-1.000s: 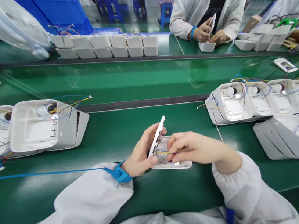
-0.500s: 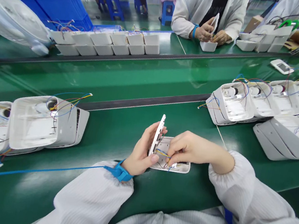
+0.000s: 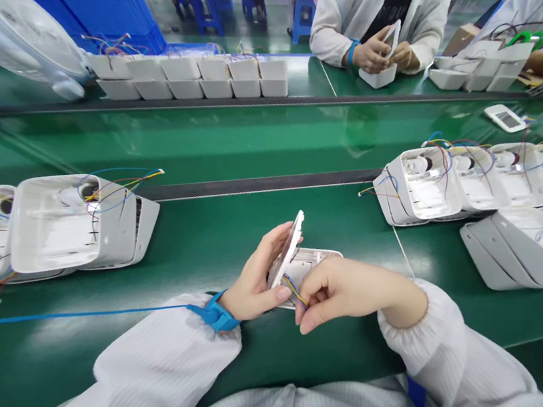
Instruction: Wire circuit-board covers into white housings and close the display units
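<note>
Our left hand (image 3: 254, 281) is clamped on the cover (image 3: 289, 253), thumb on the near side and fingers behind, so that it stands nearly upright at the left end of the case (image 3: 308, 258). The case lies open on the green desk (image 3: 194, 246), in front of us, and the right hand hides much of it. Our right hand (image 3: 334, 292) has thumb and fingers together on the wires (image 3: 294, 289) — yellow and blue among them — which run across from the cover. We cannot make out their far ends (the fingers cover them).

A blue strap (image 3: 216, 314) circles our left wrist. To the left we see housings (image 3: 113, 235), open side up, with loose leads (image 3: 146, 177) hanging out; more white shells (image 3: 487, 251) stand to the right. Across from us a co-worker (image 3: 373, 55) holds a similar panel (image 3: 392, 38) over a small box (image 3: 377, 78) — also with both hands.
</note>
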A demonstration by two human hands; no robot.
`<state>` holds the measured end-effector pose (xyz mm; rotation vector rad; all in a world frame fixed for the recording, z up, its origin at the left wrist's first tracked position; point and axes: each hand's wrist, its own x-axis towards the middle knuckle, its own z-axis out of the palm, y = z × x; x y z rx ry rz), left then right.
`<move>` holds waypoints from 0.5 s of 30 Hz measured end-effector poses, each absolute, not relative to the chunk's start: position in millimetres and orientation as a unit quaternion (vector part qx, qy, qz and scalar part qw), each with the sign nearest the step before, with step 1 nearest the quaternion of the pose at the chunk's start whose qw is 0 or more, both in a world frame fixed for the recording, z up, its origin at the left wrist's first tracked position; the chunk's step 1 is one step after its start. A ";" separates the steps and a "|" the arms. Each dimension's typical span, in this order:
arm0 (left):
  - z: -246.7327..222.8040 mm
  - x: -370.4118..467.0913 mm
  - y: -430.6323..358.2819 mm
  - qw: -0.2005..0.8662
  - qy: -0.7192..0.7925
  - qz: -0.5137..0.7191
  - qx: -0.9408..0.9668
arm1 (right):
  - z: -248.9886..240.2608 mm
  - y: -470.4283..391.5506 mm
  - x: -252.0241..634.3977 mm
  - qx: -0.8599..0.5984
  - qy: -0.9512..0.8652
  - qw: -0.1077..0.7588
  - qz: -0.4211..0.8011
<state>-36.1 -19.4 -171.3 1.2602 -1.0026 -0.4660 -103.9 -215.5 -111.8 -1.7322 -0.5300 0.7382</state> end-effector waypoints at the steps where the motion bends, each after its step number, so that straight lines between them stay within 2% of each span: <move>1: -171.3 -36.1 -19.5 0.669 -0.444 -0.206 0.559 | -112.1 -214.1 -104.0 -0.726 -0.207 0.569 0.327; 15: -173.0 -35.4 -19.4 0.665 -0.446 -0.199 0.565 | -115.3 -214.7 -103.6 -0.668 -0.119 0.645 0.352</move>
